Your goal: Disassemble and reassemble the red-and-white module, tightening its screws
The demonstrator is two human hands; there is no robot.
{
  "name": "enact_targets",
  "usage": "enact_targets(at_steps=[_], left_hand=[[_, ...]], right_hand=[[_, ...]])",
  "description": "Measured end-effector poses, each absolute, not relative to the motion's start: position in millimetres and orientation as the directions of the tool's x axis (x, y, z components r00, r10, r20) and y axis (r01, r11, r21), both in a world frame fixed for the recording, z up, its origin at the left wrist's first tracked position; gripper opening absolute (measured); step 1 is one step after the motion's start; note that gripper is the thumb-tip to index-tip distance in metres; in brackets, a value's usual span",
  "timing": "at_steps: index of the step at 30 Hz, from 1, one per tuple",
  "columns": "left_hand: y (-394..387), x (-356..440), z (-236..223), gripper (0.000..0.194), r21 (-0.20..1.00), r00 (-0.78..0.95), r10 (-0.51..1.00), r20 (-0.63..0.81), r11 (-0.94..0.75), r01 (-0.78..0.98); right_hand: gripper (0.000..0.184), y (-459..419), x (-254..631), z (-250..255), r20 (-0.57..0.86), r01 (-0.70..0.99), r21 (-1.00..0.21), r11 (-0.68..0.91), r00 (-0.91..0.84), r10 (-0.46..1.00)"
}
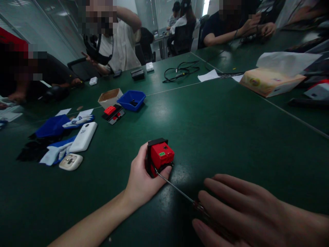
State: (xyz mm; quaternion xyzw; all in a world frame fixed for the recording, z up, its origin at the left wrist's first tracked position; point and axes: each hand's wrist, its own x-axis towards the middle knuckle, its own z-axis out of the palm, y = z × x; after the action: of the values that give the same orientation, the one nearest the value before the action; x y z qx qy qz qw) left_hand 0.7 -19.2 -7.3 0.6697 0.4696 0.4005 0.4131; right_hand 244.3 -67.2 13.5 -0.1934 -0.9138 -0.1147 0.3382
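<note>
My left hand [141, 176] is wrapped around a small red block with a black frame [161, 153]; a green part shows on its red face. From the lower right, a screwdriver [177, 188] with a long thin metal shaft meets the lower edge of the block, beside my left thumb. Whether its tip sits in a screw I cannot make out. My right hand [246, 209] is around the dark reddish handle, fingers bent along it; most of the handle is hidden.
Beyond the block lie a blue tray [131, 99] with small dark parts, a cardboard box [110, 97] and a red and black piece [113, 114]. Gloves [60, 151] and a white device [84, 137] lie left. A tissue box [272, 81] stands right. Several people sit around the green table [205, 127].
</note>
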Motion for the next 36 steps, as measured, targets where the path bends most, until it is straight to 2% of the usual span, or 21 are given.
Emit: enact_targets(at_steps=[3, 7, 9, 13, 16, 22, 27, 36], left_hand=[[-20, 1, -7, 0.057, 0.932, 0.237, 0.961, 0.144, -0.212, 0.293], [-19, 2, -4, 0.057, 0.93, 0.214, 0.967, 0.139, -0.202, 0.307], [-19, 4, -3, 0.056, 0.93, 0.199, 0.971, 0.134, -0.193, 0.312], [-19, 4, -2, 0.053, 0.926, 0.19, 0.971, 0.144, -0.2, 0.32], [-20, 3, -3, 0.054, 0.923, 0.197, 0.969, 0.149, -0.208, 0.325], [-20, 2, -4, 0.056, 0.92, 0.211, 0.965, 0.154, -0.218, 0.326], [-19, 3, -4, 0.054, 0.931, 0.208, 0.967, 0.147, -0.206, 0.3], [-19, 3, -7, 0.057, 0.924, 0.207, 0.964, 0.17, -0.229, 0.307]], right_hand=[[0.011, -67, 247, 11, 0.635, 0.42, 0.074, 0.904, -0.719, 0.282], [0.033, -67, 249, 6, 0.645, 0.424, 0.068, 0.903, -0.709, 0.284], [0.03, -68, 248, 6, 0.634, 0.412, 0.058, 0.909, -0.719, 0.285], [0.012, -68, 244, 12, 0.62, 0.408, 0.077, 0.91, -0.734, 0.277], [0.016, -69, 246, 10, 0.61, 0.425, 0.128, 0.896, -0.746, 0.267], [0.028, -70, 254, 1, 0.653, 0.451, 0.14, 0.881, -0.711, 0.26], [0.02, -68, 249, 5, 0.622, 0.43, 0.132, 0.893, -0.737, 0.263], [0.03, -66, 249, 15, 0.644, 0.434, 0.112, 0.894, -0.717, 0.268]])
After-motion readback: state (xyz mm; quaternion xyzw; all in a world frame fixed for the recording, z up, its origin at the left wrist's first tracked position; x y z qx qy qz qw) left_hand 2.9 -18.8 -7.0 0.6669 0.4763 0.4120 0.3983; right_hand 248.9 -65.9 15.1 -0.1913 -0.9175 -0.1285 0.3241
